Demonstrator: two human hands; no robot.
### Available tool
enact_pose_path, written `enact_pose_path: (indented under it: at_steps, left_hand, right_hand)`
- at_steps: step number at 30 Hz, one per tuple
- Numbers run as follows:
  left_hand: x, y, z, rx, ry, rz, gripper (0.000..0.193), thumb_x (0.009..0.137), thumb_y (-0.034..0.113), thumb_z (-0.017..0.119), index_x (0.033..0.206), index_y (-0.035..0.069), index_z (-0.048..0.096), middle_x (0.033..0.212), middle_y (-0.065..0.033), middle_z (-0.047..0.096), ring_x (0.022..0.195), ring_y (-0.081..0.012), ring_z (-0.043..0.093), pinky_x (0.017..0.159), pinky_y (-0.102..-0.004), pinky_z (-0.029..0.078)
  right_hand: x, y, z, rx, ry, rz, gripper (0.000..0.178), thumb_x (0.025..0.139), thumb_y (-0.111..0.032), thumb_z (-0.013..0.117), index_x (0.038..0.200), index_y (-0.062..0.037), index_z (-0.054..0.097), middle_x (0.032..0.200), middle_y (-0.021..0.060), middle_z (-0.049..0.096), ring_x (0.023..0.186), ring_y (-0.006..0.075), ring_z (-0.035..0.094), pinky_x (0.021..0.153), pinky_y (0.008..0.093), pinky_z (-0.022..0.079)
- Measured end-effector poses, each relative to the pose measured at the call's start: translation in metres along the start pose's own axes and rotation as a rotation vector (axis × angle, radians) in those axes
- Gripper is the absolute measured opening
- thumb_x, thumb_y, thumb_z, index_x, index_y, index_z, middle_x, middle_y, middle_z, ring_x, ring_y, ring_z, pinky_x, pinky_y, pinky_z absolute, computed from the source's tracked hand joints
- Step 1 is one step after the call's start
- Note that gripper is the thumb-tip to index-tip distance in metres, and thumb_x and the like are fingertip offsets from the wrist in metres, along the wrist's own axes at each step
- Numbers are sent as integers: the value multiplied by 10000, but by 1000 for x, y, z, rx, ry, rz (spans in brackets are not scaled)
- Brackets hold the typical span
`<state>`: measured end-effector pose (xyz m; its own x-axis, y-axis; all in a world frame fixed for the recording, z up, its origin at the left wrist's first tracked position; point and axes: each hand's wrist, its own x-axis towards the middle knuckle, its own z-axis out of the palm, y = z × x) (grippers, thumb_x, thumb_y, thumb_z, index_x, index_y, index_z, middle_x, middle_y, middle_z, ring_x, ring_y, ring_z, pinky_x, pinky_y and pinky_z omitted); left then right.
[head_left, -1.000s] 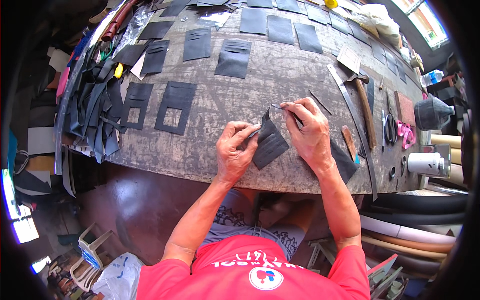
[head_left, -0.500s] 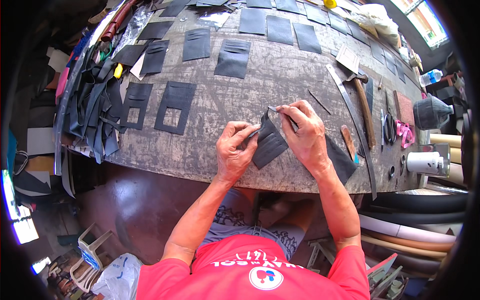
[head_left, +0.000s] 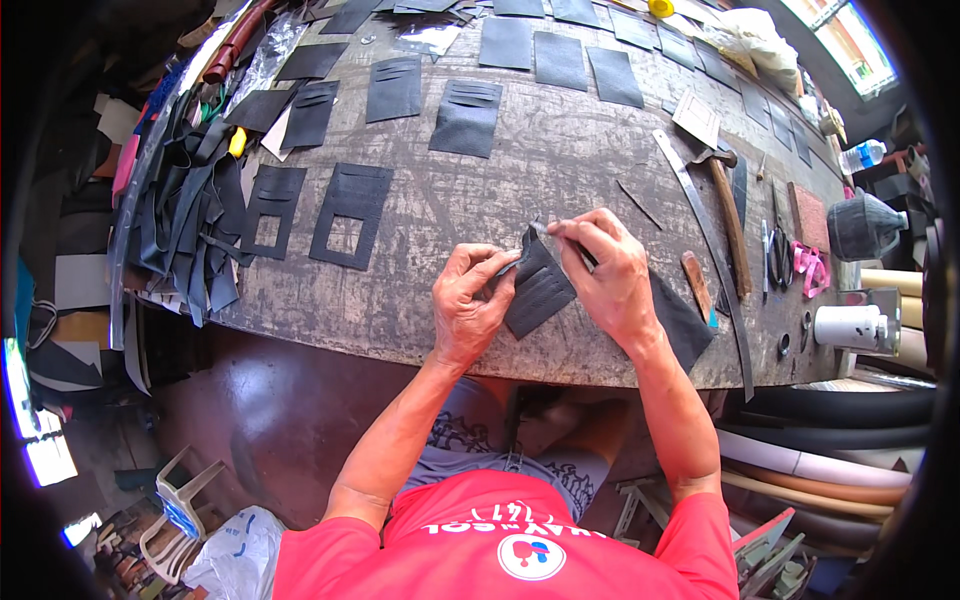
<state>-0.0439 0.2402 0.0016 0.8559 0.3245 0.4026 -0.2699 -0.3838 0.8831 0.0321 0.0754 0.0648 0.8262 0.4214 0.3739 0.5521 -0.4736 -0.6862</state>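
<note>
A small dark grey leather piece (head_left: 541,298) with slits across it is between my hands, just over the table near its front edge. My left hand (head_left: 470,303) pinches its left edge between thumb and fingers. At its raised, folded far corner, my right hand (head_left: 608,270) has thumb and forefinger pressed together. The fingers cover part of this corner, so the exact grip there is hidden. Beside my right wrist lies a larger dark leather piece (head_left: 680,325). Two dark pieces with square windows, one of them a leather frame (head_left: 371,200), lie to the left.
Right of my hands lie a metal ruler (head_left: 700,232), a hammer (head_left: 733,225), a wooden-handled tool (head_left: 697,281) and scissors (head_left: 779,255). Rows of leather panels (head_left: 505,43) cover the far table. Dark leather strips (head_left: 190,215) are heaped at left. A white jar (head_left: 845,326) stands at right.
My right fingers have shifted slightly at the leather's far corner, and its tip now shows beyond them. My left hand stays in place.
</note>
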Motion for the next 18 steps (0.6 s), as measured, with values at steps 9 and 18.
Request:
enact_pose_path:
  at_steps: [9,18]
  left_hand:
    - [-1,0,1,-2,-5,-17,265,828,-25,749,1064,94,768,972,-34,640,751,-105,613,576,-240,474]
    - [-1,3,-2,-25,-9,-85,241,858,-29,722,1077,67,757,972,-42,647,811,-109,616,646,-240,479]
  right_hand:
    - [4,2,-3,9,-15,-40,137,848,13,716,978,-28,716,880,116,632,824,297,657,734,383,531]
    - [10,12,-6,-41,105,114,116,868,-1,692,977,-20,726,909,141,654,842,319,666,756,388,529]
